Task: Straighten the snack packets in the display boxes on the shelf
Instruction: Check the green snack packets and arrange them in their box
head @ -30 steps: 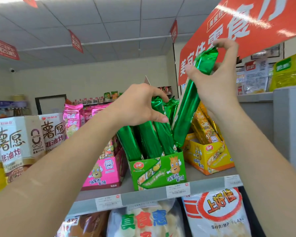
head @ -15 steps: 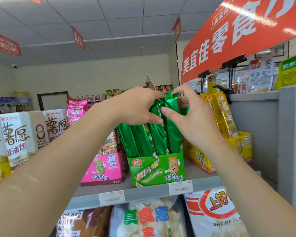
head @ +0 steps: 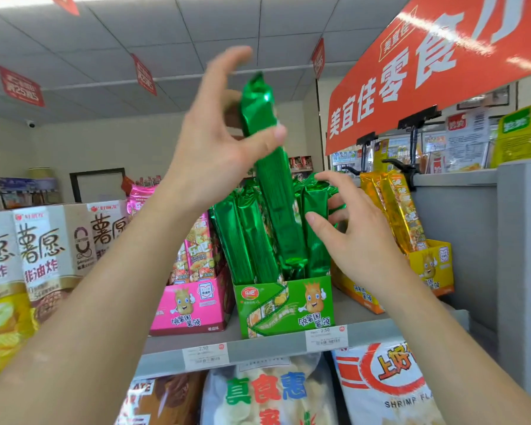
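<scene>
— Why is the left hand [head: 215, 142] holding that green packet [head: 273, 179] so high?
— It is pinching it, thumb across the front, steering its lower end into the green display box [head: 285, 305] mid-shelf.
— And the right hand [head: 347, 231]?
— Spread open, gripping nothing, bracing the right-side packets [head: 314, 228] so a gap is staying clear.

Green packet [head: 270, 167] in left hand [head: 215, 142]
</scene>
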### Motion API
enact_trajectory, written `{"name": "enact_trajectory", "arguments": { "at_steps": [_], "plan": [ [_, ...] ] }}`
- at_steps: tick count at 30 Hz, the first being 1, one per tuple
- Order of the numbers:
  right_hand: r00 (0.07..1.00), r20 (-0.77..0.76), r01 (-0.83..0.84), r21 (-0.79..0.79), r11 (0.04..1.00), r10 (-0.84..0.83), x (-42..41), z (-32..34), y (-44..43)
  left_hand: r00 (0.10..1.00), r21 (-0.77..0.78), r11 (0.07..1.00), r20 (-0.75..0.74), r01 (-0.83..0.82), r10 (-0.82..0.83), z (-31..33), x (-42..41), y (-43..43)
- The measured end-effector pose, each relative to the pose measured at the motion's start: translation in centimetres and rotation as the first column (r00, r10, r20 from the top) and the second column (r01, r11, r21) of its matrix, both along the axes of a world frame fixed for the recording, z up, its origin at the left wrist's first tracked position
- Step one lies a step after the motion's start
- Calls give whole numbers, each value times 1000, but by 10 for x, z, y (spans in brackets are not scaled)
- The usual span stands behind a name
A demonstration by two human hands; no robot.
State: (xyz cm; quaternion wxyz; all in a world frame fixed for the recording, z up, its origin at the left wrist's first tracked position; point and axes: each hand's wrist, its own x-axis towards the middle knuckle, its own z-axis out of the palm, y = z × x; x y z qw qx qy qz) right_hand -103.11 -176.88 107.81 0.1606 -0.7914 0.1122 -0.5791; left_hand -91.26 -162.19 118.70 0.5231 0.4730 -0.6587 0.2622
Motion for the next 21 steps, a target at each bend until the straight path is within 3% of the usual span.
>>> {"name": "enact_trajectory", "arguments": {
  "at_steps": [2,5,9,12,15,16,18,20,21],
  "plan": [
    [1000,-1,3,2,1000,-3,2,-3,3,995,-212,974,-49,79,-91,-8,-6,12],
    [1000,10,-4,16,1000,4,5,-9,7,958,-361,916,-155,174,-243,-28,-16,29],
    [999,49,24,9,1000,-25,1,-12,18,910,-300,937,-311,181,-275,-77,-23,44],
    [975,217,53,13,999,-54,-11,-19,31,873,-208,962,-417,178,-252,-118,-27,48],
    [925,369,-132,81,988,94,-25,-51,55,753,-206,962,-600,181,-270,-151,-26,44],
    [918,345,-258,148,955,194,-29,-66,65,676,-221,961,-683,169,-276,-157,-28,42],
    [884,181,-466,406,786,430,-32,-97,84,572,-215,970,-785,109,-238,-166,-29,38],
    [816,-3,-484,543,686,578,-30,-122,105,534,-220,969,-809,114,-246,-170,-32,33],
    [779,-24,-501,575,646,626,-29,-128,115,531,-243,961,-802,128,-274,-171,-33,30]
  ]
}}
